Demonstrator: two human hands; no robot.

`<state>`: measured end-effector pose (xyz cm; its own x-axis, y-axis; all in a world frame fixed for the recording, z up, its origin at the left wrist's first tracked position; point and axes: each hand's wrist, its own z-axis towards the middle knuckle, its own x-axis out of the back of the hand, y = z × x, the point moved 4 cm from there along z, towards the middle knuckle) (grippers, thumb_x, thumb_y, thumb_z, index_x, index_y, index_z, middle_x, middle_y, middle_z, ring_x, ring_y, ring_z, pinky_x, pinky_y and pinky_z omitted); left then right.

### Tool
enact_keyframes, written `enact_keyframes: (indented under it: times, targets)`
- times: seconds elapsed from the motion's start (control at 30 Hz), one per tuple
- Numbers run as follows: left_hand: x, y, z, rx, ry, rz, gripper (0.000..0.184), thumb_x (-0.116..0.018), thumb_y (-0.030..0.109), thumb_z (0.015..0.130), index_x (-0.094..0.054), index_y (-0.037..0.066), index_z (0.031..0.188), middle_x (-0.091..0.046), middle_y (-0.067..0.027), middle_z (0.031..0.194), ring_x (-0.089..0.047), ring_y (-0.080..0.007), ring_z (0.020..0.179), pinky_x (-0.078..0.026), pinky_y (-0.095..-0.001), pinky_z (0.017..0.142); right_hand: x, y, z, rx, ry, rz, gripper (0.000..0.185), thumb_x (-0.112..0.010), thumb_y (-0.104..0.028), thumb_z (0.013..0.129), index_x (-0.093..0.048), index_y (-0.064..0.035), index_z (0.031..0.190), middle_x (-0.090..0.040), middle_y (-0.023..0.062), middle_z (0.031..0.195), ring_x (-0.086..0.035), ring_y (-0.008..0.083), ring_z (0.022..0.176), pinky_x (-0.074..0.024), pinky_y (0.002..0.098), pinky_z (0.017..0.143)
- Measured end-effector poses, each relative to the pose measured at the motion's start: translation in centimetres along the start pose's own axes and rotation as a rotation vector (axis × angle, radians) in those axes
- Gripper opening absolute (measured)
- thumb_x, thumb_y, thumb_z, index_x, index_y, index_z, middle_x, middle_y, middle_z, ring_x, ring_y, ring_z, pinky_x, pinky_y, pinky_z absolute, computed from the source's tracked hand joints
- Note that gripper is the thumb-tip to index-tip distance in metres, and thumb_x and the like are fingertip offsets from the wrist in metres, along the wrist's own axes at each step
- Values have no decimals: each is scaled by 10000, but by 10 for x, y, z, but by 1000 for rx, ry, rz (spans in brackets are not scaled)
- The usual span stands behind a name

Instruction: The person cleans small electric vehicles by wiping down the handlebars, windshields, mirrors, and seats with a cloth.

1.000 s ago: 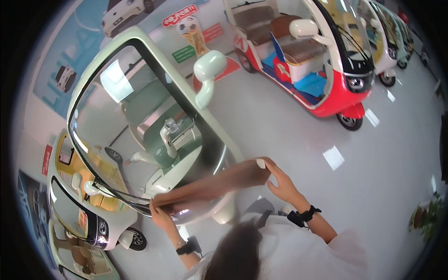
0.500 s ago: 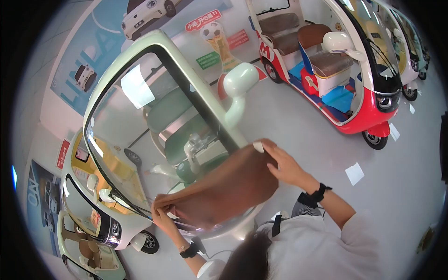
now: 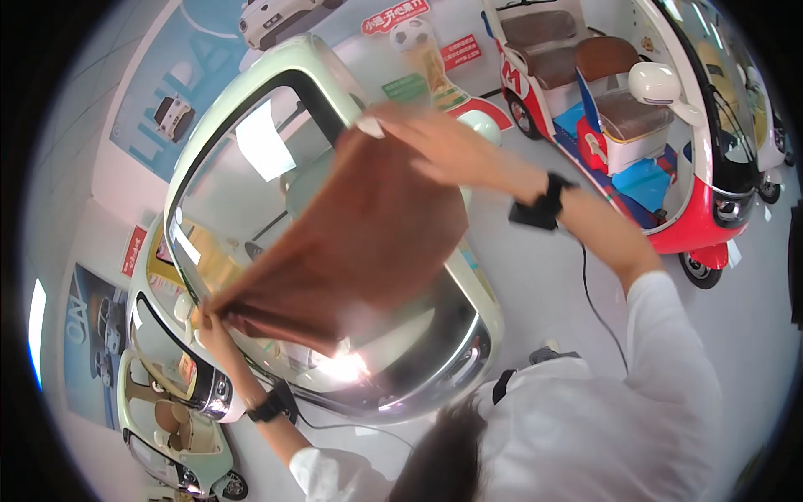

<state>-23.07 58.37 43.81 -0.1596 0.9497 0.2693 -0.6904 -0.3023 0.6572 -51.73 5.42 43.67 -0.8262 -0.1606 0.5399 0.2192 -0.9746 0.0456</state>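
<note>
A brown cloth (image 3: 368, 226) is spread between my two hands in front of the windshield (image 3: 251, 167) of a pale green three-wheeled vehicle (image 3: 188, 155). My left hand (image 3: 213, 330) grips its lower left corner near the windshield's lower edge. Higher up, my right hand (image 3: 435, 146) holds the upper edge, where a small white patch shows; its fingers are blurred. The cloth hides much of the glass and the seats behind it. A bright reflection shines on the vehicle's front below the cloth.
A red and white three-wheeler (image 3: 686, 201) stands at the right, with others behind it. More small vehicles (image 3: 180, 427) are at the lower left. Posters (image 3: 171, 84) cover the back wall. A black cable (image 3: 598, 309) hangs by my right arm.
My right hand has risen and moved left, lifting the cloth over the windshield. My left hand has moved left and slightly up with its corner. The cloth is spread wider than before.
</note>
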Motion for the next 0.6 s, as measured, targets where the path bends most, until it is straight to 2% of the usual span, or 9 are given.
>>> enact_keyframes:
  times: [0.07, 0.13, 0.2, 0.23, 0.27, 0.33, 0.4, 0.43, 0.6]
  targets:
    - [-16, 23, 42, -78, 10, 42, 534, -632, 168, 971, -487, -9, 1453, -637, -160, 1306, -644, -238, 1143, -523, -317, 953, -16, 37, 42, 86, -44, -93, 760, -725, -214, 842, -390, -4, 1492, -502, 209, 1428, -490, 360, 1322, -417, 444, 1100]
    - [-46, 64, 64, -150, -25, 291, 721, -695, 218, 938, -357, -9, 1532, -553, -220, 1419, -560, -280, 1289, -457, -347, 1056, -30, 67, 84, 85, -49, -83, 781, -744, -305, 842, -406, 13, 1471, -536, 224, 1386, -506, 363, 1305, -419, 439, 1097]
    - [-78, 71, 86, -385, -77, 526, 886, -738, 331, 912, -255, -24, 1564, -414, -266, 1529, -398, -328, 1436, -322, -379, 1169, -46, 92, 121, 95, -19, -108, 811, -745, -399, 845, -420, 32, 1450, -564, 234, 1351, -523, 369, 1286, -423, 433, 1091]
    - [-89, 54, 101, -196, -177, 525, 986, -763, 398, 887, -209, -62, 1560, -285, -291, 1592, -274, -358, 1497, -222, -397, 1215, -58, 106, 139, 44, -23, -78, 838, -737, -451, 839, -423, 37, 1443, -572, 237, 1341, -529, 372, 1278, -424, 431, 1088]
    - [-106, 44, 112, -204, -224, 464, 1030, -735, 501, 880, -212, -79, 1553, -328, -330, 1555, -297, -395, 1484, -246, -410, 1206, -72, 118, 156, -6, -30, -49, 867, -729, -503, 834, -426, 42, 1437, -579, 240, 1331, -535, 375, 1270, -426, 429, 1086]
    - [-134, 20, 127, -65, -274, 685, 1097, -667, 625, 873, -189, -91, 1552, -363, -371, 1514, -293, -439, 1475, -237, -432, 1209, -103, 129, 174, -30, -45, -6, 901, -716, -549, 838, -416, 49, 1441, -579, 257, 1322, -535, 388, 1261, -422, 440, 1082]
    - [-164, -26, 144, -13, -191, 806, 1063, -580, 678, 895, -198, -54, 1564, -394, -383, 1483, -333, -468, 1439, -240, -463, 1199, -133, 133, 183, 18, -59, 19, 903, -706, -537, 859, -388, 55, 1462, -563, 284, 1322, -523, 409, 1256, -412, 464, 1080]
    - [-173, -45, 151, 15, -152, 868, 1050, -536, 705, 905, -203, -36, 1570, -409, -389, 1467, -353, -482, 1421, -242, -479, 1195, -151, 131, 186, 27, -177, -37, 963, -672, -621, 857, -375, 57, 1474, -526, 287, 1385, -488, 413, 1309, -388, 457, 1115]
    - [-178, -43, 188, -123, 84, 765, 879, -481, 629, 975, -302, -16, 1546, -446, -340, 1466, -393, -449, 1403, -270, -463, 1176, -221, 134, 221, -100, -90, 27, 1097, -570, -776, 840, -346, 79, 1490, -429, 325, 1472, -389, 460, 1393, -322, 475, 1167]
